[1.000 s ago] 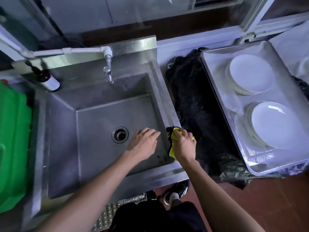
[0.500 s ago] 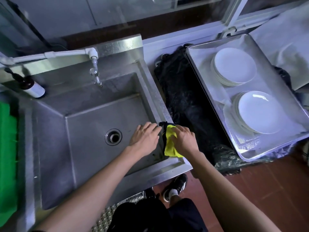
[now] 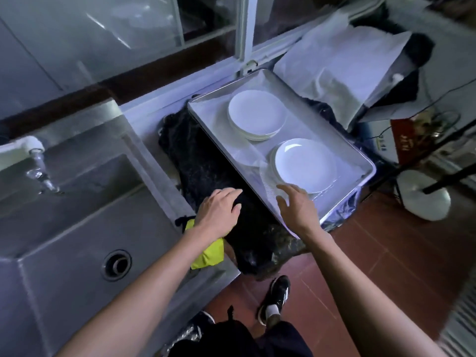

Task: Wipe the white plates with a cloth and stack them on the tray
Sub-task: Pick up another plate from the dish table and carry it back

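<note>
Reaching with fingers spread, right hand [image 3: 295, 206] nears plates [image 3: 304, 164]; left hand [image 3: 219, 211] (grip released) hovers.

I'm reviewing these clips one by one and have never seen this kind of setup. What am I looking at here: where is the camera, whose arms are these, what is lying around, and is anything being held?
There is no machine here. A person wears a wide-angle camera on the head, so you look down along their own bare arms. The left hand hovers open over a black bag lying between a steel sink and a metal tray. The right hand reaches, fingers spread, toward the near edge of the tray. Neither hand holds anything. A yellow cloth lies on the sink's rim, partly under the left wrist. In the tray stand two stacks of white plates: a far stack and a near stack. A tap sticks out over the sink. Below, you see the person's black shoe on a red tiled floor.
</note>
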